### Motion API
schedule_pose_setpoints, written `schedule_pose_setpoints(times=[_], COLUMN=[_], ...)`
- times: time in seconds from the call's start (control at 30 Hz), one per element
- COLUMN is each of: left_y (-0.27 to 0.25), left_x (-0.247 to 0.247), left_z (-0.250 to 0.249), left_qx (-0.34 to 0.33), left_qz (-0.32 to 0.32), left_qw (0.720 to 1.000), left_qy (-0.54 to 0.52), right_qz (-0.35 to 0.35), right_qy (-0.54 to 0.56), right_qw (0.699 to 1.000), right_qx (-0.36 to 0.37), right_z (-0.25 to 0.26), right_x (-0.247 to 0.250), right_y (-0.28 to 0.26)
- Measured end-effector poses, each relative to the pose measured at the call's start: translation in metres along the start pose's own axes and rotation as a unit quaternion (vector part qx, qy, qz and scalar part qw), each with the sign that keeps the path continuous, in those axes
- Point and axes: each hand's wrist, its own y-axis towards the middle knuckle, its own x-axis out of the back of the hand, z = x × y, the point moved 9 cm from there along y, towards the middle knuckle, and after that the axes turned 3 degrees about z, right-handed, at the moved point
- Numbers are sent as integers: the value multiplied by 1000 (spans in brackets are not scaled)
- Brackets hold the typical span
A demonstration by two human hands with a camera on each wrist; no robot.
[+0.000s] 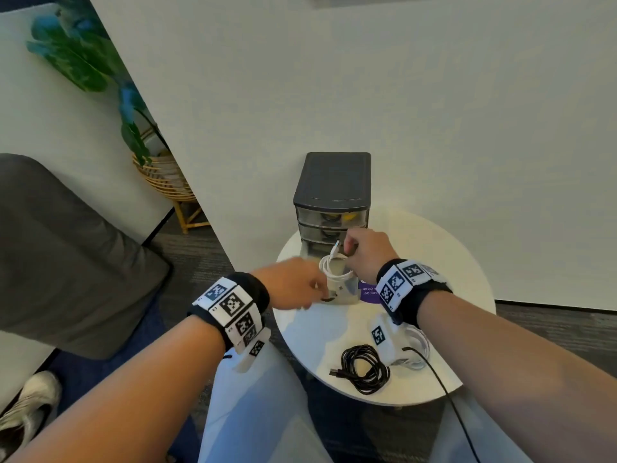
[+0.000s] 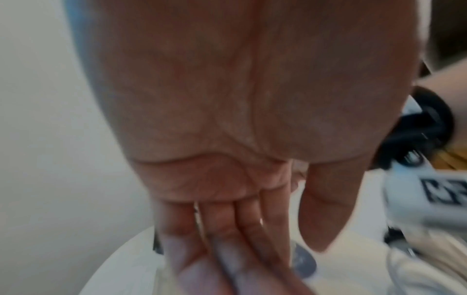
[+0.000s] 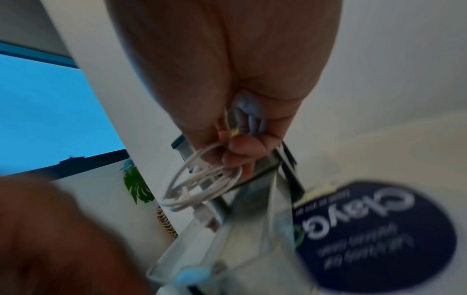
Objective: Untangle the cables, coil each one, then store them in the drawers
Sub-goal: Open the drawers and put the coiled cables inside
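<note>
One white cable (image 1: 334, 267), coiled, hangs pinched in the right hand (image 1: 365, 252) above the pulled-out bottom drawer (image 1: 345, 290) at the table's (image 1: 467, 295) far edge; the left hand (image 1: 293, 284) reaches its front (grip unclear, blurred). Lower the loops flat inside, tuck the plug in, then release. Coiled black cable (image 1: 365, 367) waits near the front edge.

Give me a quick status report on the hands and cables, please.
Right hand grips coiled white cable over open bottom drawer. Left hand at drawer front, grip unclear. Black cable coiled on table, waiting.
</note>
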Motion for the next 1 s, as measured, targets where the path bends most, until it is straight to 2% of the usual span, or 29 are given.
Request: schedule_pose_setpoints(times=[0.03, 0.07, 0.13, 0.17, 0.2, 0.27, 0.33, 0.37, 0.43, 0.5, 0.57, 0.63, 0.8, 0.87, 1.0], left_y=[-1, -5, -16, -16, -11, 7, 26, 32, 37, 39, 39, 40, 44, 44, 43], left_x=[23, 46, 78, 84, 87, 84, 74, 69, 62, 59, 57, 57, 54, 54, 54], left_z=[0, 2, 13, 20, 26, 34, 39, 42, 45, 46, 46, 46, 49, 49, 49], left_qx=[-16, -28, -40, -36, -27, -1, 15, 16, 15, 14, 13, 7, 1, -2, -3], left_qz=[-90, -191, -369, -419, -441, -428, -384, -370, -372, -376, -369, -365, -354, -349, -340], left_qw=[995, 979, 922, 900, 890, 900, 921, 928, 928, 926, 928, 930, 933, 934, 937], left_qy=[-26, -61, -114, -117, -109, -84, -60, -47, -27, -25, -40, -44, -62, -71, -81], right_qz=[0, 4, 14, 17, 13, -10, -29, -35, -5, 50, 87, 100, 106, 99, 85], right_qy=[-4, -8, -16, -21, -21, -6, 2, -17, -88, -192, -297, -354, -382, -382, -338], right_qw=[1000, 999, 996, 994, 993, 994, 997, 999, 992, 960, 918, 895, 889, 892, 921], right_qx=[-24, -49, -89, -104, -112, -113, -74, -32, 86, 200, 249, 251, 230, 219, 174], right_z=[-4, -8, -13, -15, -15, -15, -7, 2, 21, 33, 31, 26, 23, 28, 34], right_x=[-5, -10, -17, -19, -18, -14, -11, -9, -18, -38, -56, -64, -69, -68, -61], right_y=[3, 6, 10, 12, 13, 11, 7, 4, -1, -12, -20, -21, -5, -1, 4])
